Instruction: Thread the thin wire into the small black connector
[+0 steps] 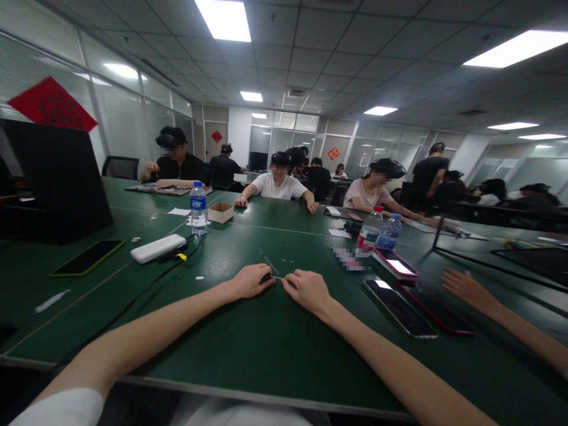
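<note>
Over the green table, my left hand is closed with its fingers around a small dark piece with a thin pale shaft. The shaft points right, and its end meets the fingertips of my right hand. My right hand is curled, thumb and fingers close together; whether it grips the shaft's end or something else is hidden. Both hands rest low on the tabletop, almost touching. The piece is too small to name.
Phones lie right of my hands, near another person's hand. Left are a white power bank with a black cable, a green-edged phone, a water bottle and an open box. Bottles stand right. People sit opposite.
</note>
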Tool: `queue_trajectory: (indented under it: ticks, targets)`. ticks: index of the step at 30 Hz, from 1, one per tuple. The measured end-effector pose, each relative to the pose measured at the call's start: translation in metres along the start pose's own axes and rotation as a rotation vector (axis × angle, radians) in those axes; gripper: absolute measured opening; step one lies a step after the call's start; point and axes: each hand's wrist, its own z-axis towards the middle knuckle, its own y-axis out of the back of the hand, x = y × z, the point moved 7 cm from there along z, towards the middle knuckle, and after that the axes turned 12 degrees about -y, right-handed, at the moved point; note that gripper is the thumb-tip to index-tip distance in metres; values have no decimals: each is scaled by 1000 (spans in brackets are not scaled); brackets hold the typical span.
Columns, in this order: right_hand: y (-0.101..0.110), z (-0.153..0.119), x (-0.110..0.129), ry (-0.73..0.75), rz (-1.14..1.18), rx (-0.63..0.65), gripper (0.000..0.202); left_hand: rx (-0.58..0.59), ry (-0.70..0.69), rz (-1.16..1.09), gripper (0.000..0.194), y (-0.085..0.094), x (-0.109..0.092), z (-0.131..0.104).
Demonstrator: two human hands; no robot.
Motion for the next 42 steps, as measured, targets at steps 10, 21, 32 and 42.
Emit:
queue_trajectory:
  ticks: [10, 21, 32, 42]
  targets:
    - [-4, 0, 1, 9, 37, -7, 45, 70, -24, 45, 29, -1, -3, 1]
    - [8, -14, 28, 290, 119, -131, 41, 124, 17, 78, 32, -6, 2, 3]
    - [-10, 6, -12, 57, 59, -60, 43, 113, 2, 84, 32, -4, -1, 2]
    - [-10, 6, -3, 39, 66, -32, 42, 129, 1, 76, 32, -2, -3, 2]
